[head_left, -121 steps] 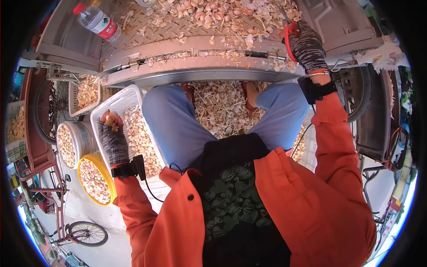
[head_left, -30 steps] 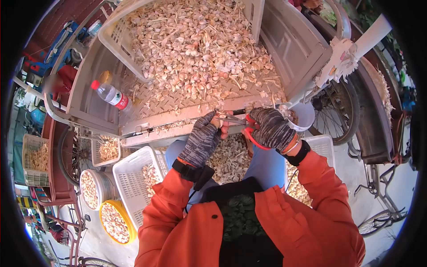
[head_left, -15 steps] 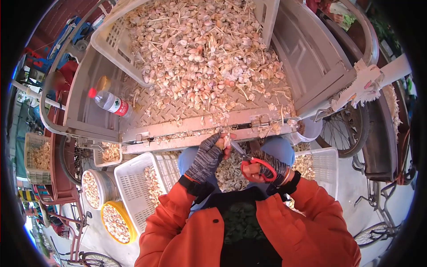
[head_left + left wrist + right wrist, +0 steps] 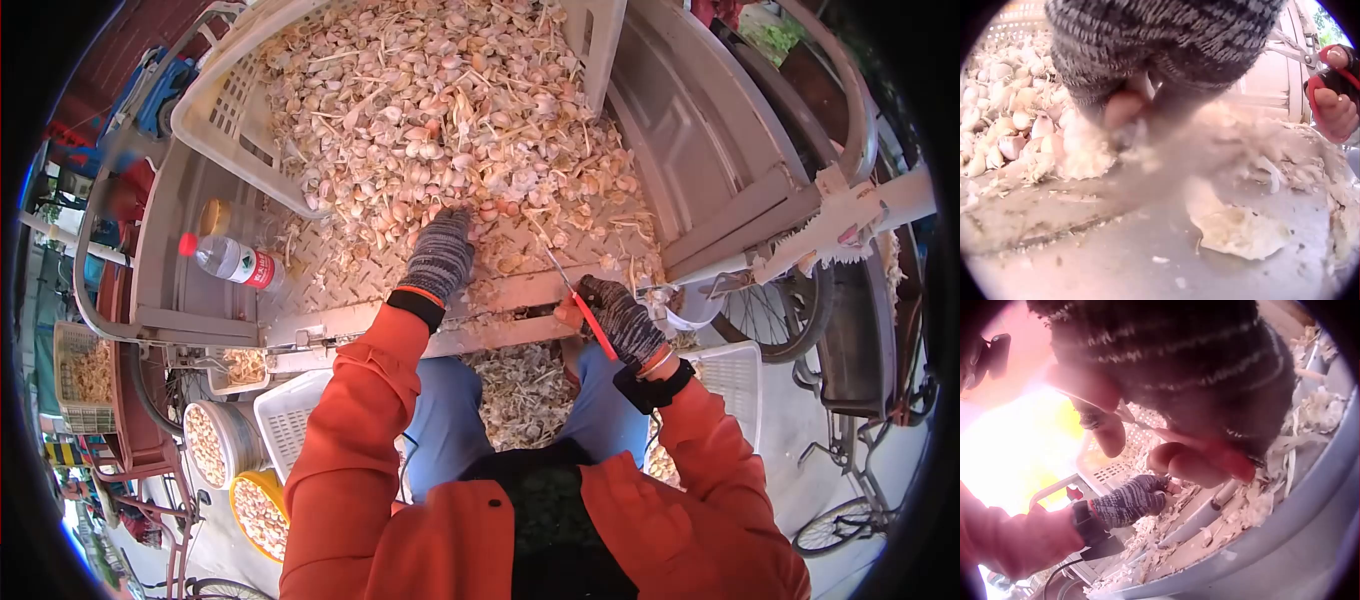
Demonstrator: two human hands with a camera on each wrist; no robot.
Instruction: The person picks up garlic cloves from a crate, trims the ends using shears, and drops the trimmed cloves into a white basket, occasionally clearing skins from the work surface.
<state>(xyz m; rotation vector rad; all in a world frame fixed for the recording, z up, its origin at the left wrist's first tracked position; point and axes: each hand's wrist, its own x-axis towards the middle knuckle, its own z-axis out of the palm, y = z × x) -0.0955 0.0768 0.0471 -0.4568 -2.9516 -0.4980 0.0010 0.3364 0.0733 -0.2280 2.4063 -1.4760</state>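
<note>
My left hand, in a grey knit glove with bare fingertips, reaches to the near edge of a heap of garlic bulbs on the cart bed. Its thumb and fingers point down among the garlic and loose skins in the left wrist view; the fingertips are blurred, and I cannot tell whether they hold a bulb. My right hand, gloved alike, grips red-handled scissors over the cart's front lip. Their blades point forward toward the heap, and in the left wrist view the scissors show slightly parted handles.
A water bottle lies at the bed's left side. White crates stand low on both sides of the knees, with a yellow bucket of garlic at left. A white pail hangs by the right front corner. Skins litter the metal lip.
My left hand was beside the scissor blades with garlic in its fingers; it has moved forward to the heap. My right hand has risen a little toward the cart, still holding the scissors.
</note>
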